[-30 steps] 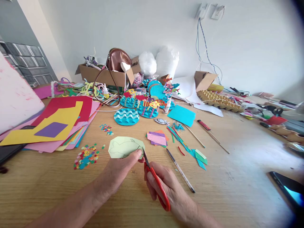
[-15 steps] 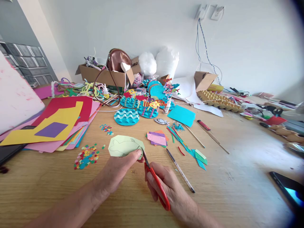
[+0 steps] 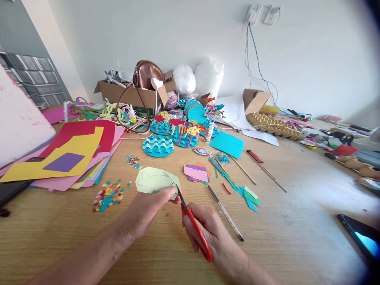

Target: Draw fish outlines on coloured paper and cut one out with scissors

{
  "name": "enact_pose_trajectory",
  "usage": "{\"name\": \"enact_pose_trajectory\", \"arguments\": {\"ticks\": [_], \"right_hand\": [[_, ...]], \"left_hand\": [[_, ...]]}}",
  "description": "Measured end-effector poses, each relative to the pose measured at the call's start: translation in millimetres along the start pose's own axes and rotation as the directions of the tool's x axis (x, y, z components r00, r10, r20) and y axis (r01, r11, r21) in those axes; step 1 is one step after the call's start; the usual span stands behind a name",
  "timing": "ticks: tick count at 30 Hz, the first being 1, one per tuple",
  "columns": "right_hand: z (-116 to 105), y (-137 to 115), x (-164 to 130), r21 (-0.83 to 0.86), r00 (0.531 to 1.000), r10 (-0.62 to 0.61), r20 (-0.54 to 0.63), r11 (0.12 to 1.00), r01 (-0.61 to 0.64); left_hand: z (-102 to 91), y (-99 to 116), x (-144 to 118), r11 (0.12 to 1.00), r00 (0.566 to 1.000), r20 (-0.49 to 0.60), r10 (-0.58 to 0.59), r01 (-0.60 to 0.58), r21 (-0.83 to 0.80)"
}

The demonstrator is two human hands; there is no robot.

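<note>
Here our left hand (image 3: 145, 211) pinches the pale green paper with a pencilled fish outline (image 3: 154, 182) just above the tabletop (image 3: 297, 190). Our right hand (image 3: 208, 233) is closed through the red-handled scissors (image 3: 194, 227), blades at the paper's right edge. Most of the outline looks uncut. A confetti pile (image 3: 108, 195), a paper scrap stack (image 3: 196, 173) and a pencil (image 3: 225, 213) lie near; none obstructs.

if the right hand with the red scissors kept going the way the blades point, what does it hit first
The right hand drives the red-handled scissors up-left into the pale green paper with a drawn fish, probably first, since the tips already meet its edge.
</note>
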State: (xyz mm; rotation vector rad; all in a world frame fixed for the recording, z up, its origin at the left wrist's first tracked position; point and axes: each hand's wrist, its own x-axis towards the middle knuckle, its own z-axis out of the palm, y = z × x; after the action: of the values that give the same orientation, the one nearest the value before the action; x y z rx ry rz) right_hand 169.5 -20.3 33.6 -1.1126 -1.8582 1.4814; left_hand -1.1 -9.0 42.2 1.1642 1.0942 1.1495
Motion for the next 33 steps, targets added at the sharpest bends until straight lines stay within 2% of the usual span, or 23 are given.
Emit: {"name": "enact_pose_trajectory", "arguments": {"ticks": [5, 12, 19, 33], "right_hand": [[1, 0, 0, -0.001, 1.000, -0.004, -0.017, 1.000, 0.004], [-1, -2, 1, 0.006, 0.999, -0.016, 0.032, 1.000, 0.015], [0, -2, 0, -0.002, 1.000, -0.005, 0.031, 1.000, 0.005], [-1, -1, 0, -0.039, 1.000, -0.007, 0.020, 0.999, 0.008]], "left_hand": [[-1.8, -4, 3, 0.999, 0.994, -0.100, 0.048, -0.048, -0.001], [0.5, 3, 1, 0.987, 0.983, -0.186, 0.013, 0.016, 0.159], [1.7, 5, 0, 0.969, 0.987, -0.160, 0.010, 0.030, 0.245], [1.0, -5, 1, 0.996, 0.996, -0.080, 0.027, -0.021, 0.081]]}}
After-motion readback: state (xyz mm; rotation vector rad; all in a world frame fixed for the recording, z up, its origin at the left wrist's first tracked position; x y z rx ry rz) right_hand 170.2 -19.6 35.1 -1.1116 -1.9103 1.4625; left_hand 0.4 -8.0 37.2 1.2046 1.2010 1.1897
